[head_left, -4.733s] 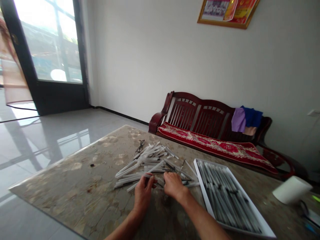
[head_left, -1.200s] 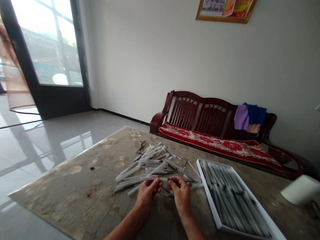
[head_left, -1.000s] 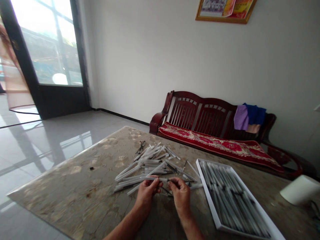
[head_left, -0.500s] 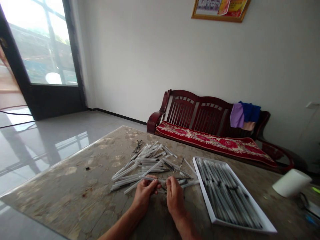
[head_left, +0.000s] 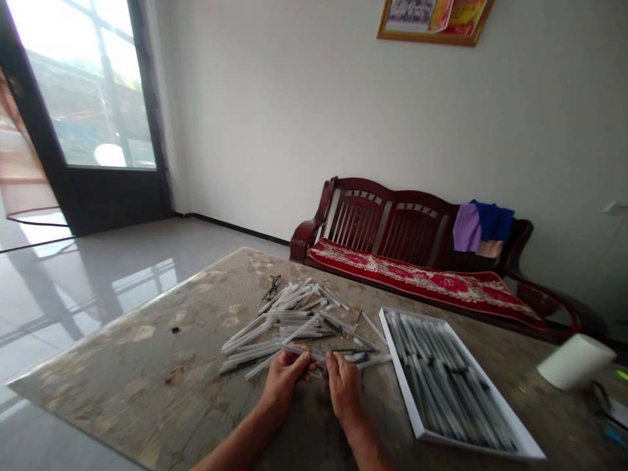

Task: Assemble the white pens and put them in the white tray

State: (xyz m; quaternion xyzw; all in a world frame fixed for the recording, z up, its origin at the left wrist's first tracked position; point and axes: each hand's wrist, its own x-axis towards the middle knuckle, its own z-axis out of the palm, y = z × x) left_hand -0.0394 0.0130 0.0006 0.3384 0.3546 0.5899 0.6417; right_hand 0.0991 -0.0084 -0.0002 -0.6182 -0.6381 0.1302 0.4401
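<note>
Near the front of the table, my left hand (head_left: 287,379) is closed in a pinch on a slim pale tube (head_left: 318,358) that runs toward my right hand. My right hand (head_left: 345,383) has its fingers pressed together at the tube's other end; the fingers partly cover that end. Just beyond both hands lies a loose heap of whitish, translucent tubes (head_left: 297,316), some with dark parts. To the right of my right hand, a shallow white box (head_left: 415,412) holds many similar tubes in rows, with dark bits among them.
Folded black glasses (head_left: 271,288) lie behind the heap on the patterned table (head_left: 118,392). A white roll (head_left: 575,362) rests right of the box. Past the table's far edge stands a dark red wooden bench (head_left: 360,219) with a floral cushion (head_left: 417,275).
The hands stay almost in place around the tube. My right fingers look slightly lower and flatter against its end. The whole view has shifted a little.
</note>
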